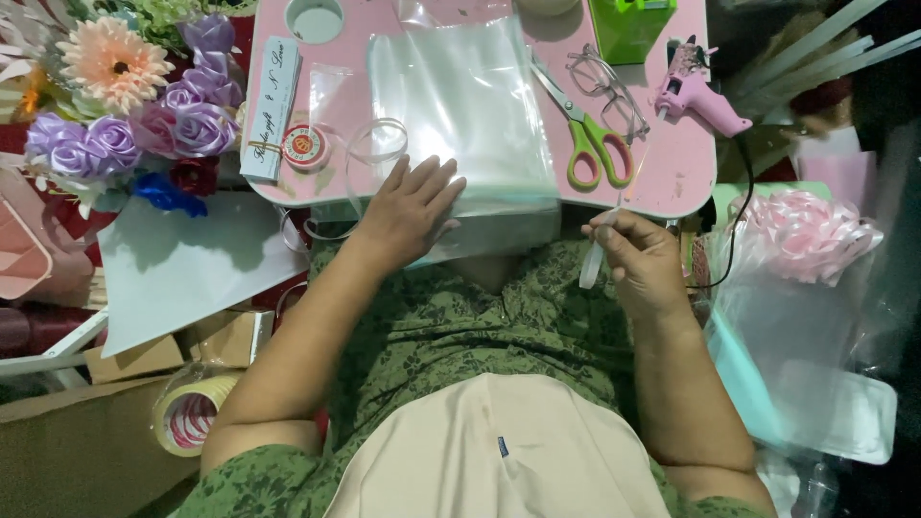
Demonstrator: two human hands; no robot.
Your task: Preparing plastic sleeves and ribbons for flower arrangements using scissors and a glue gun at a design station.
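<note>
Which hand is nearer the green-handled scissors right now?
Right. The right hand, pinching a white strip, sits just below the scissors at the pink table's edge. The left hand lies flat on the clear plastic sheet, farther off to their left.

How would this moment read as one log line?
left hand: flat on clear plastic sheet | right hand: pinching white strip | scissors: idle on pink table

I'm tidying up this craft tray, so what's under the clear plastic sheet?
Through the clear plastic sheet the pink tray shows underneath. The left hand presses flat on its near edge. What lies beneath the overhanging part is covered by that hand.
</note>
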